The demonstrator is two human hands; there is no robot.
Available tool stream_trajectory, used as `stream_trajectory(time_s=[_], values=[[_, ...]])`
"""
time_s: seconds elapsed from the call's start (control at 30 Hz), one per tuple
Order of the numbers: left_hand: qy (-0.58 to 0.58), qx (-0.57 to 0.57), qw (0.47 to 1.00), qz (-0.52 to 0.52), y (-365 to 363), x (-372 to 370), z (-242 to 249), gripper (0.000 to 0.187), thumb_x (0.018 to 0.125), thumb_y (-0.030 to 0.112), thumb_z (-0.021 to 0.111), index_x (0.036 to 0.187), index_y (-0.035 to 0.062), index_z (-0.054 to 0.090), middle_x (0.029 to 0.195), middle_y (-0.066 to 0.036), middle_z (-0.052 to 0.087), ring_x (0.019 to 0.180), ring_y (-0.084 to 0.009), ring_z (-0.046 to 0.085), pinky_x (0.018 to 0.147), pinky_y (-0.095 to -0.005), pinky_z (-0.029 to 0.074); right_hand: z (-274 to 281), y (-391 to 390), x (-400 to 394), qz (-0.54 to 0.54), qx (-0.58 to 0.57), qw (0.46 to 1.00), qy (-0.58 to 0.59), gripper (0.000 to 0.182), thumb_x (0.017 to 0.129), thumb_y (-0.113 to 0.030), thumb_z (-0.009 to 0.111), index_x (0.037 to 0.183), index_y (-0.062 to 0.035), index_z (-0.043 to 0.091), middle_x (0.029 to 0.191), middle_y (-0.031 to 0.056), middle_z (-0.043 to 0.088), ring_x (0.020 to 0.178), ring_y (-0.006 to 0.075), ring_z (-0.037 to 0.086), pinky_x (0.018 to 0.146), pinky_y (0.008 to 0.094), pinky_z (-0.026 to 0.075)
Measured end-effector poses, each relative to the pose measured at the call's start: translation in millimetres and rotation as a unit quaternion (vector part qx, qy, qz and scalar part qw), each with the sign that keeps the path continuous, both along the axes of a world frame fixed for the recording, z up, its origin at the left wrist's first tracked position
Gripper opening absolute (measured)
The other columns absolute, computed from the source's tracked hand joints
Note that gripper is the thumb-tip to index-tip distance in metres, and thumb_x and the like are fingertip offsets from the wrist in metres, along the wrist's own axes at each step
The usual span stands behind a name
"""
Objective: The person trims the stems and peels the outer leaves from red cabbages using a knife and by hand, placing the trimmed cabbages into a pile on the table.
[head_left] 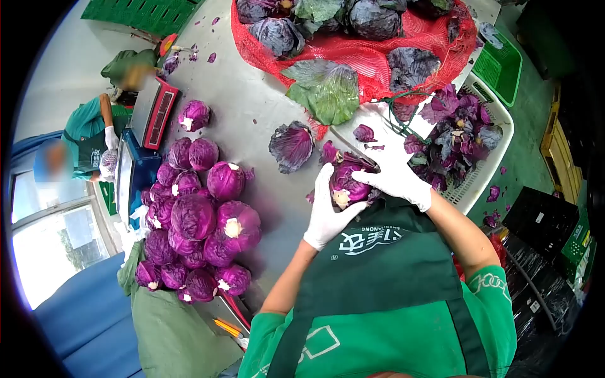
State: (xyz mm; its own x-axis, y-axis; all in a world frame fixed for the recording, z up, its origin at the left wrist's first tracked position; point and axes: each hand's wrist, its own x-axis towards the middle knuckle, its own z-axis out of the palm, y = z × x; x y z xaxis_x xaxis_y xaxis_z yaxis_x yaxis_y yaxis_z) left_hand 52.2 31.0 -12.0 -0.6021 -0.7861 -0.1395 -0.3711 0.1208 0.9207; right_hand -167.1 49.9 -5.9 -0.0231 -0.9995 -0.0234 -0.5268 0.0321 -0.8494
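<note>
Near the front of the metal table, a trimmed purple cabbage [346,181] lies between my white-gloved hands, its pale cut stem facing me. My left hand [328,211] cups its left side, thumb below the stem. My right hand [400,173] is on the right, its thumb on the cabbage. A thin grey knife blade [350,143] runs from this hand over the cabbage's far side; the handle is hidden in the glove. The area above my right hand is washed out by glare. A loose purple leaf [292,146] lies just beyond, to the left.
Purple cabbages [193,216] are piled at left. A red net [328,50] with untrimmed cabbages lies at the far side, a green leaf [324,88] before it. A white crate [498,154] at right holds leaves. Behind the scale [161,113], a co-worker [88,135] handles a cabbage.
</note>
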Motion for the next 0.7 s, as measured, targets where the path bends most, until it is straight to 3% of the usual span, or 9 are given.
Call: stream_trajectory(time_s=[0.1,0.17,0.27,0.3,0.37,0.4,0.5,0.67,0.7], values=[[-0.004,-0.073,0.994,0.082,7,-17,-13,0.110,0.068,0.035,0.091,0.149,-0.0056,0.028,0.150,-0.025,0.033,0.143,-0.0390,0.032,0.119,-0.0453,0.026,-6,2,-7,0.021,-0.002,0.997,0.075,0.047,0.090,-0.045,0.065,0.114,-0.0052,0.069,0.110,0.0206,0.063,0.114,0.0378,0.050,0.098,0.0498,0.038],[-0.051,-0.140,0.987,0.062,6,-19,-14,0.106,0.069,0.026,0.091,0.148,-0.0052,0.028,0.147,-0.022,0.038,0.139,-0.0348,0.038,0.117,-0.0436,0.031,4,1,-17,0.067,0.093,0.993,0.035,0.042,0.093,-0.037,0.064,0.115,-0.0023,0.066,0.130,0.0221,0.055,0.122,0.0392,0.047,0.106,0.0488,0.037],[-0.046,-0.196,0.979,0.042,6,-23,-25,0.102,0.070,0.036,0.088,0.147,-0.0040,0.035,0.148,-0.025,0.039,0.140,-0.0429,0.035,0.118,-0.0488,0.026,-16,8,-14,0.053,-0.037,0.990,0.129,0.030,0.095,-0.025,0.059,0.109,0.0010,0.064,0.130,0.0228,0.054,0.120,0.0401,0.050,0.103,0.0466,0.041],[-0.069,-0.205,0.976,0.033,3,-25,-26,0.100,0.071,0.037,0.087,0.147,-0.0039,0.036,0.148,-0.024,0.040,0.140,-0.0435,0.035,0.118,-0.0496,0.027,-16,7,-15,0.054,-0.101,0.971,0.212,0.025,0.094,-0.021,0.057,0.104,0.0009,0.063,0.117,0.0244,0.059,0.110,0.0402,0.057,0.093,0.0470,0.048],[-0.049,-0.183,0.982,-0.007,-11,-39,11,0.095,0.073,0.039,0.084,0.146,-0.0017,0.038,0.147,-0.023,0.041,0.139,-0.0439,0.035,0.116,-0.0512,0.029,-28,10,-16,0.050,-0.051,0.963,0.259,0.015,0.090,-0.018,0.058,0.092,-0.0026,0.061,0.084,0.0213,0.063,0.073,0.0404,0.064,0.063,0.0496,0.052],[-0.055,-0.184,0.981,0.019,-5,-38,0,0.093,0.074,0.038,0.082,0.147,0.0009,0.039,0.148,-0.022,0.041,0.139,-0.0429,0.036,0.115,-0.0513,0.030,-26,11,-19,0.048,-0.101,0.961,0.252,0.016,0.090,-0.017,0.058,0.091,-0.0020,0.061,0.082,0.0209,0.063,0.071,0.0399,0.064,0.061,0.0491,0.052],[-0.087,-0.203,0.974,0.052,-1,-38,-6,0.090,0.073,0.035,0.083,0.144,-0.0003,0.041,0.145,-0.023,0.044,0.137,-0.0426,0.040,0.114,-0.0497,0.032,-32,3,-21,0.039,0.003,0.983,0.178,0.015,0.087,-0.014,0.060,0.093,-0.0005,0.061,0.086,0.0220,0.061,0.081,0.0407,0.061,0.070,0.0495,0.051],[-0.067,-0.206,0.973,0.076,-6,-39,-12,0.086,0.074,0.035,0.082,0.142,-0.0003,0.043,0.142,-0.023,0.046,0.135,-0.0417,0.042,0.113,-0.0496,0.034,-30,-9,-19,0.006,-0.101,0.989,0.107,0.014,0.087,-0.008,0.060,0.097,0.0009,0.061,0.089,0.0230,0.061,0.085,0.0430,0.059,0.077,0.0505,0.047],[-0.068,-0.212,0.972,0.076,-5,-39,-11,0.086,0.074,0.034,0.083,0.142,-0.0004,0.043,0.141,-0.023,0.046,0.133,-0.0415,0.043,0.113,-0.0488,0.035,-30,-8,-20,0.013,-0.095,0.991,0.093,0.020,0.087,-0.006,0.059,0.106,0.0010,0.061,0.099,0.0245,0.062,0.094,0.0426,0.059,0.082,0.0493,0.049]])
